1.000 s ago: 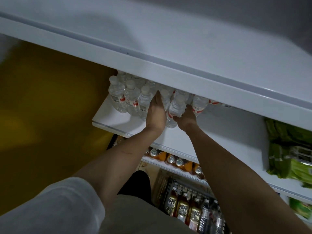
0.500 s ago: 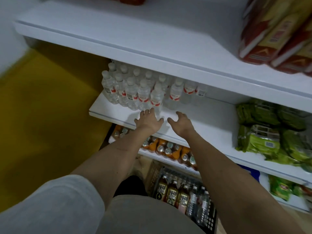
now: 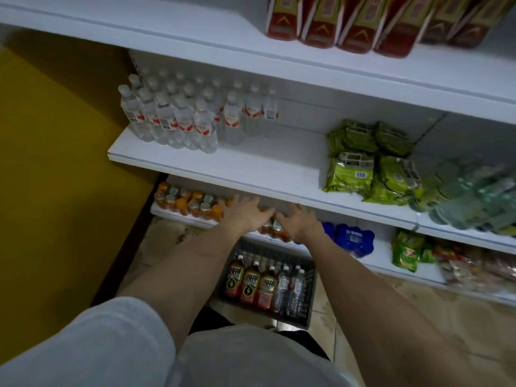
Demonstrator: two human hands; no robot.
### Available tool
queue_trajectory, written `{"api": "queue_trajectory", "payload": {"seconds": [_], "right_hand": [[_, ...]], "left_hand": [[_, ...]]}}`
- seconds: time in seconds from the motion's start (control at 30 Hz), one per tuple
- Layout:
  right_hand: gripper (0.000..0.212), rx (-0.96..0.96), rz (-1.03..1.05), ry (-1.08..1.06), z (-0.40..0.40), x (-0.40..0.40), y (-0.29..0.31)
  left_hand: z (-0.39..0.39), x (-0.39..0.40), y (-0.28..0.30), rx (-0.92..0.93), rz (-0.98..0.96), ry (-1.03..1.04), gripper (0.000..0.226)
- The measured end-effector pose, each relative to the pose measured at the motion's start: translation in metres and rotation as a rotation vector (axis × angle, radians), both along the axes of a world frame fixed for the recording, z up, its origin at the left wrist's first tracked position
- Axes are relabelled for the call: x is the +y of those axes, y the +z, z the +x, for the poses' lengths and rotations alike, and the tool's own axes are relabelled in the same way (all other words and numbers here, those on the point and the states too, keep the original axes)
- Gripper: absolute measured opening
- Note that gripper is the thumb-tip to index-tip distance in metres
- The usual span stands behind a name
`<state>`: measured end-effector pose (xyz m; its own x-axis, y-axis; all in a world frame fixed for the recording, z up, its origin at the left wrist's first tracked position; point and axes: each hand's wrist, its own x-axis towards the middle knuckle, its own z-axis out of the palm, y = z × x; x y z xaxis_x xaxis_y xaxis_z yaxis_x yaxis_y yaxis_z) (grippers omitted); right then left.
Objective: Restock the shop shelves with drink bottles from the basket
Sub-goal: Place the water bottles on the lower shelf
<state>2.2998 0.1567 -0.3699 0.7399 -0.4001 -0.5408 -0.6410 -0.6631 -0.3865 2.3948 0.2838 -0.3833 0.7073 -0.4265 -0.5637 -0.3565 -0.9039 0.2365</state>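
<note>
Biggest thing in view is the white shelving unit, running from the upper left down to the right edge. Top shelf has a row of red and gold packs at the upper right. The middle shelf carries a block of clear water bottles left of centre, all standing upright with caps pointing up, red labels facing out. Further right on that same shelf are green snack bags, then some blurry greenish bottles at the right edge.

Lower down, centre of the frame, there's a grey basket on the tiled floor. Inside it stand three dark drink bottles with lightning-bolt labels plus a couple of clear bottles to their right, all with long axis vertical, caps up.

The low shelf just above the basket holds orange drink bottles, seen from above, and a blue pack to the right.

Both arms reach forward from the bottom. The left hand and right hand sit side by side in front of the orange bottles, fingers spread loose, neither holding anything.
</note>
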Motion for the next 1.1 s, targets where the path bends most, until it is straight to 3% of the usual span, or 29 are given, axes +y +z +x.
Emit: {"api": "queue_trajectory", "payload": {"seconds": [0.23,0.47,0.67,0.87,0.97,1.03,1.1], "right_hand": [[0.073,0.104,0.048,-0.034,-0.067,-0.022,-0.016],[0.067,0.157,0.088,-0.150,-0.113,-0.033,-0.049],[0.071,0.233,0.194,-0.238,-0.133,-0.020,-0.111],[0.090,0.314,0.346,-0.403,-0.151,-0.004,-0.240],[0.117,0.304,0.370,-0.477,-0.153,-0.007,-0.311],[0.114,0.316,0.376,-0.542,-0.151,-0.016,-0.364],[0.094,0.338,0.357,-0.573,-0.148,-0.025,-0.424]], "left_hand": [[-0.058,-0.018,-0.009,0.042,0.084,-0.145,0.085],[-0.087,-0.040,-0.035,0.111,0.117,-0.257,0.078],[-0.099,-0.040,-0.094,0.162,0.144,-0.279,0.075],[-0.105,-0.038,-0.216,0.256,0.199,-0.221,0.073],[-0.110,-0.037,-0.288,0.244,0.186,-0.220,0.067],[-0.113,-0.039,-0.342,0.259,0.196,-0.234,0.069],[-0.118,-0.043,-0.406,0.284,0.195,-0.212,0.070]]}}
